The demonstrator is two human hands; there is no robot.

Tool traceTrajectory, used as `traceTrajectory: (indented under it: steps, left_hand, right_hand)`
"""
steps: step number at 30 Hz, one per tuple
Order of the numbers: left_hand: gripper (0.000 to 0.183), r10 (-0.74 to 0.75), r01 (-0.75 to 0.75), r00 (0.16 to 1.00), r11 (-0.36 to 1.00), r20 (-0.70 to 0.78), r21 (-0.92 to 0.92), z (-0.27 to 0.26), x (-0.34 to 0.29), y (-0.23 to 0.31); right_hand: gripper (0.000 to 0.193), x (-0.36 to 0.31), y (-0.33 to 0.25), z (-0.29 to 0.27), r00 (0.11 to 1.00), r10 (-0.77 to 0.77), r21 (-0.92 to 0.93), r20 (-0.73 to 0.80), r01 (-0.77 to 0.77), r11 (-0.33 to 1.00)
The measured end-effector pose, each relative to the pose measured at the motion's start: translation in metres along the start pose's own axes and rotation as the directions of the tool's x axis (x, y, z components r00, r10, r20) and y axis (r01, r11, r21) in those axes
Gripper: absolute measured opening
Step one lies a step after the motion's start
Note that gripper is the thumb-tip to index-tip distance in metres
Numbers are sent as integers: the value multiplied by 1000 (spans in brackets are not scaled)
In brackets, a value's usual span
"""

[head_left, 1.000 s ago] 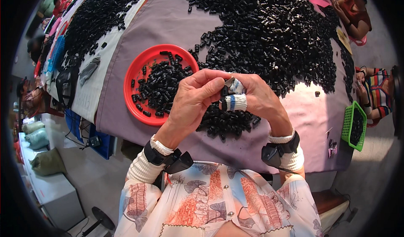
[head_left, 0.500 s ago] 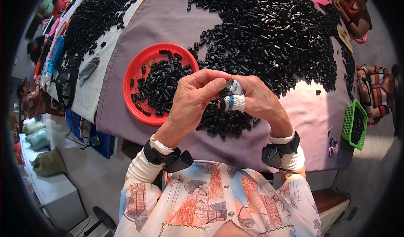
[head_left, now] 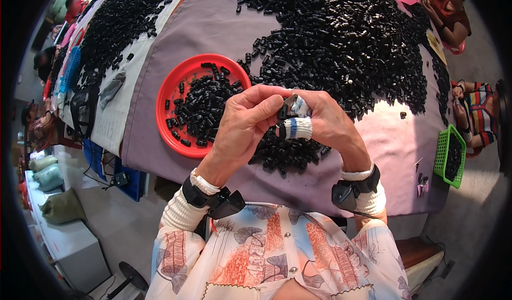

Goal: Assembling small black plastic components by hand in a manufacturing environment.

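Note:
My left hand (head_left: 242, 121) is closed in a pinch, thumb against forefinger, on a small black part (head_left: 282, 113) that is mostly hidden. Pressed up against it, my right hand (head_left: 325, 121) is closed around a small grey metal blade (head_left: 290, 100); its handle cannot be seen. White finger wraps (head_left: 297, 129) with blue stripes cover some of the right fingers. A red round tray (head_left: 164, 126) with many short black cylindrical parts lies left of my hands. Under and beyond them spreads a large heap of the same parts (head_left: 330, 49).
A mauve cloth (head_left: 181, 33) covers the table. At its right edge stands a green basket (head_left: 440, 161) with black parts. A blue basket (head_left: 70, 68) and a second heap lie far left. People (head_left: 450, 20) sit around the table.
The metal blade has tilted slightly between my fingers, and the right hand has shifted a little. The tray and heaps stay put.

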State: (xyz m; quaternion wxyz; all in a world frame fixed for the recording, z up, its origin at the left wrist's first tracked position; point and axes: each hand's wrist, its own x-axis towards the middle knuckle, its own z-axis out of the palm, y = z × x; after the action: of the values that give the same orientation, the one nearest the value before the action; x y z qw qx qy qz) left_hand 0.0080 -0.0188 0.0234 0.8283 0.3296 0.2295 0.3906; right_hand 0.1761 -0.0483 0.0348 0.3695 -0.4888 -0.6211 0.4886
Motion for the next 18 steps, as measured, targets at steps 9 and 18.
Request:
traceTrajectory:
  steps: [9,18]
  left_hand:
    - [17,22,-21,1000,996,-18,83,-2,1,-2]
    - [15,126,-105,979,985,-158,134,-20,-3,8]
  right_hand:
    - [39,-1,7,2,1000,0,47,17,-1,999]
    - [26,-2,9,-5,998,29,98,-59,-24,995]
